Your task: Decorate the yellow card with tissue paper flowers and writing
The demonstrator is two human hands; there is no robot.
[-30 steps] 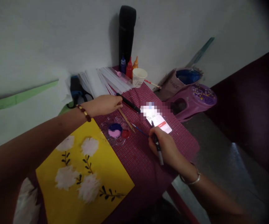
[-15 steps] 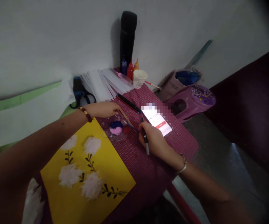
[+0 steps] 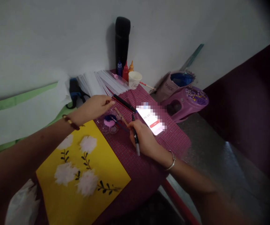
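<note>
My right hand [image 3: 143, 137] is closed around a black marker pen [image 3: 136, 143] with a grey end and a thin paintbrush [image 3: 122, 125]. The brush tip reaches left into a clear flower-shaped palette [image 3: 113, 129] holding dark blue paint and pink paint [image 3: 109, 123]. My left hand [image 3: 98, 105] hovers above the palette's far left side, fingers bent together; whether anything is in them is hidden. Yellow paper [image 3: 106, 203] lies below my left arm, bearing white textured flowers [image 3: 88, 182] and dark painted leaves. A light wooden stick [image 3: 120, 114] lies between the palette and a black pen [image 3: 125, 103].
A lit phone [image 3: 157, 126] lies right of my right hand on the red checked cloth [image 3: 174, 140]. Paint bottles [image 3: 125, 73], a paper cup [image 3: 135, 79] and white strips [image 3: 92, 82] stand or lie at the back. Beyond the edge are a pink stool [image 3: 188, 103] and a bag [image 3: 169, 84].
My left hand has lifted up and left, away from the palette. My right hand has brought the brush tip over the blue paint. The whole view has shifted slightly.
</note>
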